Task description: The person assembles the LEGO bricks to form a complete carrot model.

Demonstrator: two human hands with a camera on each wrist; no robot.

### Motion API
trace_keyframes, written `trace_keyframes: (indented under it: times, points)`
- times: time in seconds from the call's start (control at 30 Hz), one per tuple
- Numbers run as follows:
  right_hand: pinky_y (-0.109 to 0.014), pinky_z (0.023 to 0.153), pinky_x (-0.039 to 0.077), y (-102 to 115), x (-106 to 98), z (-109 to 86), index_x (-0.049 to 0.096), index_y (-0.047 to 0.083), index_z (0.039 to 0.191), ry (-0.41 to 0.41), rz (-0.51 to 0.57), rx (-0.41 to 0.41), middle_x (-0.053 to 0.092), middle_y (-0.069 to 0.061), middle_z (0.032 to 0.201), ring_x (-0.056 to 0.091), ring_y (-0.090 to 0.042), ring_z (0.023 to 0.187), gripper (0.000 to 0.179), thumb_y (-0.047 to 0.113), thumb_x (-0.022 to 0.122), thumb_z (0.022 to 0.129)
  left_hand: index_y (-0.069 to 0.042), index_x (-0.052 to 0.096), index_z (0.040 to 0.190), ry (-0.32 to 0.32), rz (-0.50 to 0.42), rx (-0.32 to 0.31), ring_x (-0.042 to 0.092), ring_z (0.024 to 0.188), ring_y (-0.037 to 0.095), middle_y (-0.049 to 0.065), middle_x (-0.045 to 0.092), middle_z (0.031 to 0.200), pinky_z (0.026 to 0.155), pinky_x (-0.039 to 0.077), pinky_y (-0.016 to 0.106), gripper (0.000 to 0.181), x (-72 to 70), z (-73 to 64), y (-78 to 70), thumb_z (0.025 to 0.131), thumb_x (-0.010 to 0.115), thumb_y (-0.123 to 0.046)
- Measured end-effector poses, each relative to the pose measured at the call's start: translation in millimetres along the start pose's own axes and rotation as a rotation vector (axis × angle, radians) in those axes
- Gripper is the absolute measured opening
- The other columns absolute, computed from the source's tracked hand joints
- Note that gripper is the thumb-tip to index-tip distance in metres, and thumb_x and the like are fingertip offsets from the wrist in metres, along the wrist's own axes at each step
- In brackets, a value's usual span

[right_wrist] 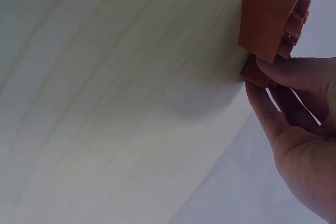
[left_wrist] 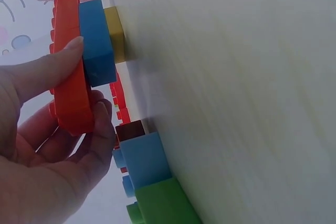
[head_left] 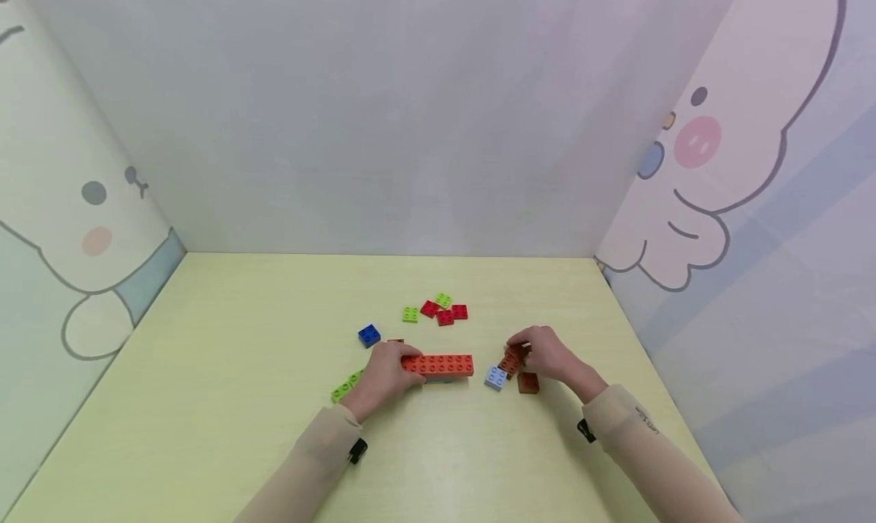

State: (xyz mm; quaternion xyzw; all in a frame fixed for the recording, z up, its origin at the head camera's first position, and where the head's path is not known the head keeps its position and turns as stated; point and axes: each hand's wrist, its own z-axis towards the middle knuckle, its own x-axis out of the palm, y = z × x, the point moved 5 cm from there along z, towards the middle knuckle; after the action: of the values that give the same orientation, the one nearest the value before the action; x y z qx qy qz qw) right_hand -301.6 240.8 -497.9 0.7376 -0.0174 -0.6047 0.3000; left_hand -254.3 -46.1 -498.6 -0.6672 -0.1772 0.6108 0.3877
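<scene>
My left hand (head_left: 385, 375) grips one end of a long orange-red brick (head_left: 448, 366) between thumb and fingers. Beneath that brick, in the left wrist view, are a blue brick (left_wrist: 97, 45) and a yellow brick (left_wrist: 115, 35). To the right, my right hand (head_left: 553, 356) pinches a small brown brick (right_wrist: 256, 72), partly hidden by the fingers. Another brown brick (head_left: 509, 363) lies beside these fingertips, and a separate brown brick (head_left: 528, 383) sits just below the hand. A light blue brick (head_left: 496, 378) lies between the two hands.
Green bricks (head_left: 341, 391) lie left of my left hand, with a dark blue brick (head_left: 369, 335) farther back. Several red bricks (head_left: 445, 318) and lime bricks (head_left: 410, 315) lie toward the back of the pale yellow table (head_left: 274, 310). Fabric walls (head_left: 383, 128) stand around it.
</scene>
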Motion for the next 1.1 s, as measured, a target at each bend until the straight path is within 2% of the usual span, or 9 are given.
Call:
trace_keyframes:
  times: [0.13, 0.27, 0.4, 0.6, 0.87, 0.97, 1.1]
  points:
    - [-0.04, 0.08, 0.051, -2, -2, -1.5, 0.071, 0.003, 0.106, -0.019, -0.018, 0.008, 0.067, -0.006, 0.101, 0.06, -0.022, 0.094, 0.036, -0.014, 0.067, 0.074, -0.007, 0.074, 0.103, 0.001, 0.003, 0.001, 0.056, 0.099, 0.023, 0.005, 0.066, 0.101, 0.087, 0.044, 0.042, 0.032, -0.4, 0.0, -0.3, 0.073, 0.083, -0.014]
    - [-0.039, 0.077, 0.052, -2, -7, -3.6, 0.071, 0.0, 0.105, -0.056, 0.01, 0.006, 0.067, -0.007, 0.099, 0.063, -0.023, 0.09, 0.032, -0.011, 0.069, 0.075, -0.007, 0.074, 0.103, 0.003, 0.003, -0.006, 0.056, 0.095, 0.021, 0.004, 0.066, 0.1, 0.084, 0.045, 0.039, 0.032, -0.2, 0.1, -0.2, 0.073, 0.083, -0.014]
    - [-0.038, 0.075, 0.053, 0, -13, -4.3, 0.07, -0.002, 0.107, -0.098, 0.042, 0.003, 0.067, -0.009, 0.1, 0.064, -0.025, 0.091, 0.031, -0.008, 0.07, 0.076, -0.006, 0.074, 0.103, 0.006, 0.0, -0.019, 0.056, 0.101, 0.025, 0.006, 0.066, 0.102, 0.088, 0.044, 0.042, 0.033, 0.4, 0.0, -0.3, 0.073, 0.083, -0.013]
    - [-0.037, 0.079, 0.052, 15, -18, -3.7, 0.067, -0.003, 0.114, -0.12, 0.101, 0.056, 0.064, -0.011, 0.108, 0.062, -0.027, 0.098, 0.037, -0.003, 0.072, 0.077, -0.006, 0.073, 0.104, 0.013, -0.002, -0.03, 0.055, 0.107, 0.028, 0.007, 0.066, 0.105, 0.092, 0.043, 0.044, 0.034, 0.8, -0.3, -1.1, 0.073, 0.084, -0.014]
    - [-0.036, 0.077, 0.053, 39, -14, -2.0, 0.067, 0.001, 0.114, -0.092, 0.223, 0.09, 0.063, -0.008, 0.109, 0.064, -0.026, 0.097, 0.036, 0.0, 0.074, 0.078, -0.007, 0.074, 0.103, -0.011, -0.008, -0.036, 0.056, 0.09, 0.017, 0.003, 0.066, 0.099, 0.08, 0.046, 0.037, 0.032, -2.0, 0.5, -1.3, 0.073, 0.084, -0.012]
    - [-0.035, 0.077, 0.053, 45, -13, -0.8, 0.068, 0.003, 0.113, -0.083, 0.228, 0.076, 0.062, -0.006, 0.108, 0.064, -0.025, 0.097, 0.036, 0.0, 0.074, 0.078, -0.006, 0.074, 0.103, -0.012, -0.006, -0.029, 0.056, 0.09, 0.016, 0.003, 0.066, 0.099, 0.08, 0.047, 0.036, 0.032, -2.5, 0.5, -1.7, 0.072, 0.084, -0.013]
    - [-0.034, 0.079, 0.052, 54, -13, 0.5, 0.068, 0.002, 0.112, -0.088, 0.235, 0.018, 0.063, -0.005, 0.106, 0.063, -0.024, 0.098, 0.035, -0.002, 0.074, 0.077, -0.006, 0.074, 0.103, -0.012, -0.001, -0.027, 0.056, 0.09, 0.017, 0.004, 0.066, 0.099, 0.079, 0.047, 0.037, 0.033, -3.0, 0.5, -2.7, 0.072, 0.084, -0.013]
